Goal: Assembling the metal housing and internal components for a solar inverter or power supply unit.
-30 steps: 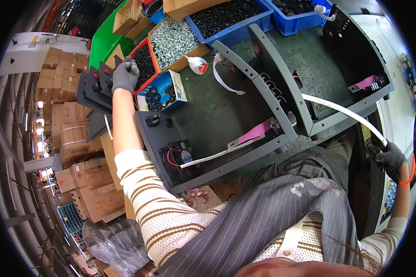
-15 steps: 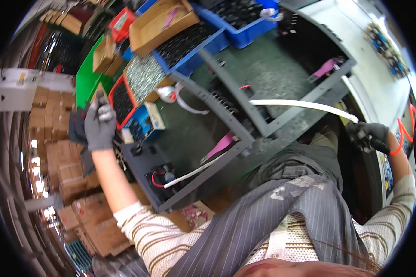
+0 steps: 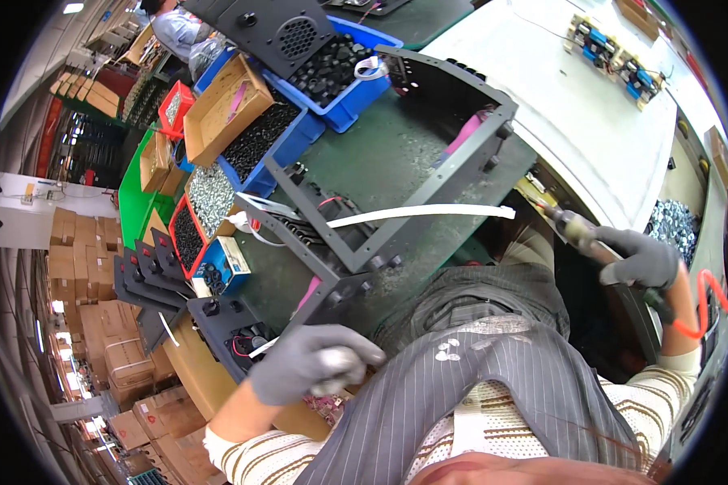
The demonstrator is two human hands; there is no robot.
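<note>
My right hand point(image 3: 643, 257), in a grey glove, is wrapped round a power screwdriver point(image 3: 576, 229) with an orange coiled hose point(image 3: 708, 303). Its tip points up and left, toward the bench edge. Low in front of me, my gloved left hand point(image 3: 307, 365) has its fingers curled in; whatever they may hold is hidden. Just beyond this hand lies a dark grey metal housing point(image 3: 206, 311) with a red wire. Farther right stands an open dark grey frame point(image 3: 429, 190) with pink strips point(image 3: 465, 137). A white flat cable point(image 3: 429, 212) sticks out across it.
Blue bins point(image 3: 344, 113) of black parts, a cardboard tray point(image 3: 218, 121), and red bins of silver screws point(image 3: 210, 194) and black screws point(image 3: 188, 241) line the far left. Dark panels point(image 3: 154, 271) stand at left. A white table point(image 3: 582, 105) adjoins at right.
My left hand has come back from beside the screw bins toward my body. My right hand has shifted slightly left, and the screwdriver now shows clearly. The whole view has turned.
</note>
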